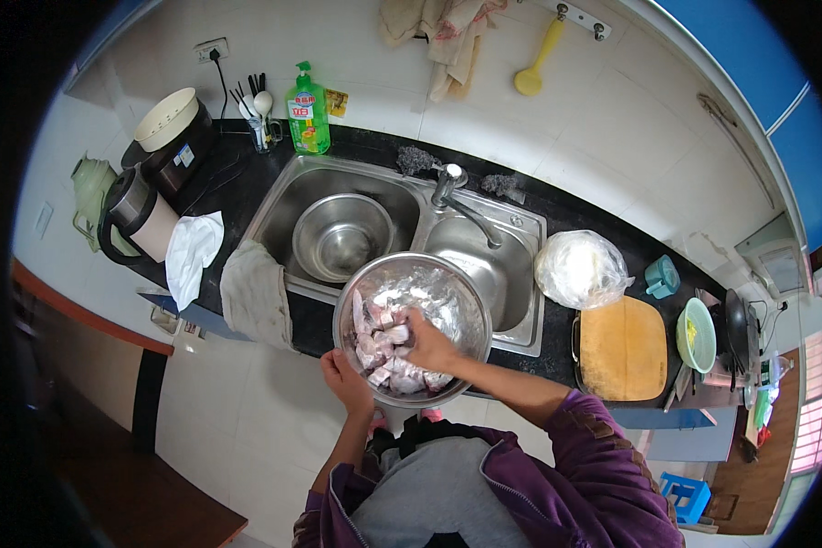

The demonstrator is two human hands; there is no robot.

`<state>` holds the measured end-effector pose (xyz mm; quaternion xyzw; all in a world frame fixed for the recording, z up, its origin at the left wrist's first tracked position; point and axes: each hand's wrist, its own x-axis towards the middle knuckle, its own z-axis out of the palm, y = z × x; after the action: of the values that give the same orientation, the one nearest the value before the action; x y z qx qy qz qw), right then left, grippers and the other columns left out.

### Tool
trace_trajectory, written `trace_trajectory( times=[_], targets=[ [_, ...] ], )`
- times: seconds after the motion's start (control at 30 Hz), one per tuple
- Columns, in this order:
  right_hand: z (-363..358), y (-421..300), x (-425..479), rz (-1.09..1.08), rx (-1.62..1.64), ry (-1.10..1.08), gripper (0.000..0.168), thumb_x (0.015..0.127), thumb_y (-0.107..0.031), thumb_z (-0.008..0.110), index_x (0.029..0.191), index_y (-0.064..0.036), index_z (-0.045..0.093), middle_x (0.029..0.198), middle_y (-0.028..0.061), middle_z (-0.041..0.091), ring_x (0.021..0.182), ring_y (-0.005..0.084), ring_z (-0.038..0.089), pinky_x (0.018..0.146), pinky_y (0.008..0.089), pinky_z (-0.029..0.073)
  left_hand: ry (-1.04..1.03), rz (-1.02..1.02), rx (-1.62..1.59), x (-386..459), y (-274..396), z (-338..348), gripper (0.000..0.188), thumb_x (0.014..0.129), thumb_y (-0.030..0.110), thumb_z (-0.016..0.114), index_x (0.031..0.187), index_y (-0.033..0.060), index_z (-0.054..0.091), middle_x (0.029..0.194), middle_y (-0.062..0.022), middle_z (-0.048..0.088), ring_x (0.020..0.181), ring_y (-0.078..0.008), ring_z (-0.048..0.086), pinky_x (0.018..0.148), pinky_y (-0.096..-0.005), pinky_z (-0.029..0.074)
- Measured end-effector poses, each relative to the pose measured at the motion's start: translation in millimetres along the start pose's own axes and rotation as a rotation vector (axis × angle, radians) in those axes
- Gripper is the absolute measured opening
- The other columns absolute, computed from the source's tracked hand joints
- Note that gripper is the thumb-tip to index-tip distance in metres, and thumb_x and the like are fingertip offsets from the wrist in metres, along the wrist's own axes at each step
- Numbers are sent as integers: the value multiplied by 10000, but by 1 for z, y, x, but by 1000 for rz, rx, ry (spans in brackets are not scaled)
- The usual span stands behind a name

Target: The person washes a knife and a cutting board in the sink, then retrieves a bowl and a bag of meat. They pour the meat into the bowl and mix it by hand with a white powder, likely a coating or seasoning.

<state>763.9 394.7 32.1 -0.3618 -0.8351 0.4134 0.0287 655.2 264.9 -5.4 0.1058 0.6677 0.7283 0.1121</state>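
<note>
A large stainless steel bowl (471, 320) of raw, pale pink meat pieces (378, 342) is in front of me, overlapping the sink's front edge. My left hand (346, 381) grips the bowl's rim at its lower left. Inside the bowl, my right hand (430, 344) reaches down among the meat. Its fingertips are partly hidden, so whether they hold a piece is unclear. Behind the bowl, a second steel basin (342, 233) sits in the left compartment of the double sink (274, 205). The faucet (450, 183) points over the right compartment.
Right of the sink are a plastic bag (581, 268), a wooden cutting board (623, 349), a teal cup (662, 277) and a pale green basket (697, 335). To the left, a cloth (257, 291) hangs over the counter edge near a kettle (140, 212). Behind stands a green soap bottle (308, 116).
</note>
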Motion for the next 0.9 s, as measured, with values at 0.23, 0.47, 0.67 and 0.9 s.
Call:
trace_trajectory(
  times=[0.23, 0.47, 0.67, 0.9],
  targets=[
    [22, -50, -5, -389, -442, 6, 612, 651, -86, 648, 1212, -137, 409, 1114, 203, 429, 1036, 400, 463, 765, 503, 471, -54, -100, -154, -1, 4, 0, 244, 942, 225, 434, 878, -6, 483, 792, -22, 475, 727, -96, 415, 678, -254, 385],
    [-15, -14, 64, -513, -770, 58, 439, 755, -339, 584, 1166, -210, 497, 1119, 88, 508, 1069, 312, 463, 864, 522, 363, -44, -34, -80, 0, -2, -5, 248, 937, 229, 446, 848, -1, 480, 780, -14, 472, 721, -86, 412, 670, -243, 380],
    [-30, 3, 32, 182, -405, -206, 460, 806, -372, 516, 1229, -202, 453, 1254, 180, 449, 1114, 355, 471, 917, 481, 383, 11, -17, -92, 4, -9, -2, 262, 932, 230, 458, 823, -7, 486, 756, -16, 477, 707, -85, 415, 651, -245, 378],
    [-35, -26, -16, -113, -586, -350, 462, 803, -323, 531, 1192, -79, 480, 1143, 217, 522, 1042, 361, 534, 839, 473, 450, 2, -30, -60, 0, 5, 1, 245, 938, 240, 452, 815, 30, 480, 753, 13, 466, 699, -62, 413, 650, -224, 382]
  ],
)
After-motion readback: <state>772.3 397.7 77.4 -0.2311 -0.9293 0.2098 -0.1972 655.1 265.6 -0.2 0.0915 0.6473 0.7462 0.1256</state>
